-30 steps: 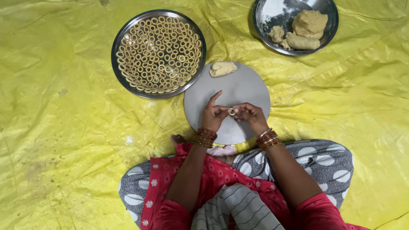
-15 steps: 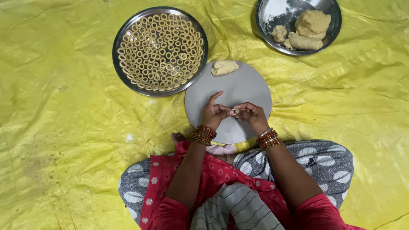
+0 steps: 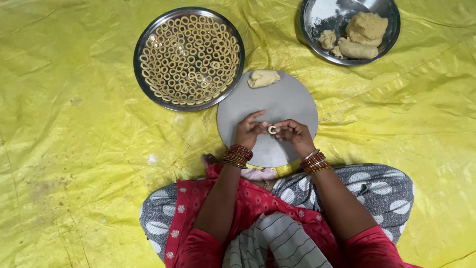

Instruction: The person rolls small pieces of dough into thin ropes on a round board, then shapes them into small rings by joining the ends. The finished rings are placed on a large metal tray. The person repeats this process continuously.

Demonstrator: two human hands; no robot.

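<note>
A small dough ring (image 3: 272, 129) is pinched between the fingertips of my left hand (image 3: 249, 131) and my right hand (image 3: 294, 134). Both hands hover low over a round grey board (image 3: 292, 101). A lump of pale dough (image 3: 263, 78) lies at the board's far edge. To the upper left stands a steel plate (image 3: 144, 41) packed with several finished dough rings (image 3: 188, 54). Both wrists wear stacked bangles.
A steel plate (image 3: 386, 11) at the upper right holds dough pieces (image 3: 364, 30) and a dusting of flour. Everything sits on a wrinkled yellow sheet (image 3: 74, 149) on the floor. My crossed legs in grey patterned cloth (image 3: 382, 188) fill the bottom.
The hands stay over the board, and the fingers have worked the dough piece into a closed ring. Nothing else has shifted.
</note>
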